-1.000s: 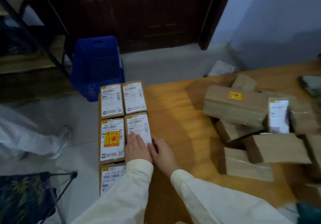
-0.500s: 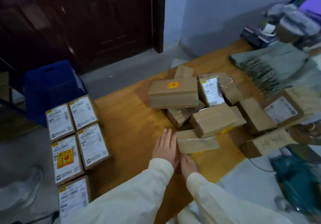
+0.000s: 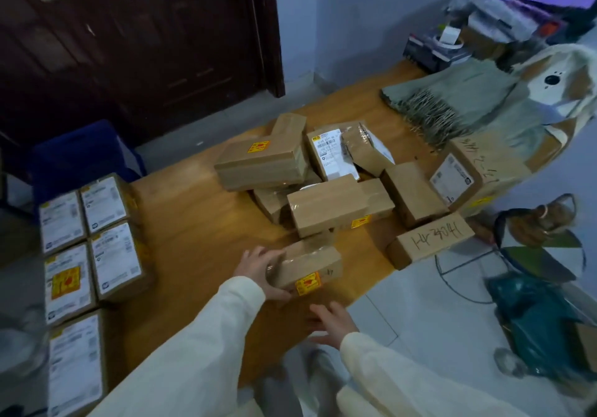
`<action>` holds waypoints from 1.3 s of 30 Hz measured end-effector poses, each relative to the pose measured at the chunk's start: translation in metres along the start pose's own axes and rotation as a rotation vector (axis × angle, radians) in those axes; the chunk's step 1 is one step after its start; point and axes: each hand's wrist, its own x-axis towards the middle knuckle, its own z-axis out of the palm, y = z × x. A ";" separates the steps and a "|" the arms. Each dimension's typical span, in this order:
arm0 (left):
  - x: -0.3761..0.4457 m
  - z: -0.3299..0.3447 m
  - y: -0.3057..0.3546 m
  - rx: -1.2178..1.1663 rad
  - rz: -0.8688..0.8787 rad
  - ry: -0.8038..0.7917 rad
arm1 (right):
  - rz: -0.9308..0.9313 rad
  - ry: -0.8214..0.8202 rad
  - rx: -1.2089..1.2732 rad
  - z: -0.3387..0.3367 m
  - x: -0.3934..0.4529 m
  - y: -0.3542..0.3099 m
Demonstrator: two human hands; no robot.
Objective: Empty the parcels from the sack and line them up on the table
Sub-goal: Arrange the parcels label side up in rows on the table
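Observation:
A small brown taped parcel [image 3: 307,266] with a yellow-red sticker sits near the wooden table's [image 3: 200,222] front edge. My left hand [image 3: 258,269] grips its left end, fingers over the top and thumb underneath. Just below it, my right hand [image 3: 332,323] hovers with fingers spread and holds nothing. A loose heap of brown parcels [image 3: 323,183] lies in the middle of the table. Several parcels with white labels [image 3: 90,242] lie in two neat columns along the table's left edge. No sack is clearly in view.
A blue crate [image 3: 77,154] stands on the floor beyond the table's left corner, before a dark wooden door [image 3: 135,35]. A fringed grey-green scarf [image 3: 458,106] and clutter fill the table's right end. A teal bag [image 3: 536,319] lies on the floor at right.
My view and both hands swung right, from the lined-up labelled parcels to the heap. My left hand has closed on the small parcel and pulled it toward me; the right hand dropped below it.

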 end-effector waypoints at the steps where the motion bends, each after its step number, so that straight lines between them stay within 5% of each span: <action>1: -0.009 0.003 -0.004 -0.070 -0.002 -0.028 | -0.009 -0.029 0.019 -0.003 0.001 0.003; 5: -0.048 0.020 -0.015 -0.483 -0.036 -0.117 | -0.127 -0.167 -0.049 -0.011 0.004 0.008; 10: -0.085 0.065 -0.027 -1.659 -0.424 -0.190 | -0.196 -0.370 -0.068 -0.005 0.004 0.022; 15: -0.098 0.081 -0.032 -1.746 -0.604 0.029 | -0.283 -0.303 -0.225 0.024 -0.006 0.020; 18: -0.104 0.075 -0.041 -1.594 -0.623 0.384 | -0.323 -0.289 -0.303 0.043 -0.016 0.014; 20: -0.113 0.074 -0.050 -1.439 -0.563 0.461 | -0.387 -0.304 -0.389 0.062 -0.025 0.010; 27: -0.135 0.074 -0.084 -1.155 -0.617 0.472 | -0.472 -0.308 -0.591 0.111 -0.023 0.017; 30: -0.146 0.064 -0.104 -0.555 -0.669 0.423 | -0.493 -0.501 -0.816 0.115 -0.012 -0.004; 32: -0.153 0.056 -0.116 -0.069 -0.515 0.342 | -0.478 -0.660 -1.055 0.122 -0.007 -0.028; 34: -0.154 0.047 -0.122 0.099 -0.362 0.201 | -0.474 -0.690 -1.146 0.135 -0.003 -0.048; 36: -0.149 0.045 -0.125 0.056 -0.360 0.123 | -0.487 -0.589 -1.044 0.148 -0.001 -0.055; 39: -0.146 0.053 -0.127 -0.044 -0.522 0.188 | -0.619 -0.185 -0.791 0.153 -0.001 -0.041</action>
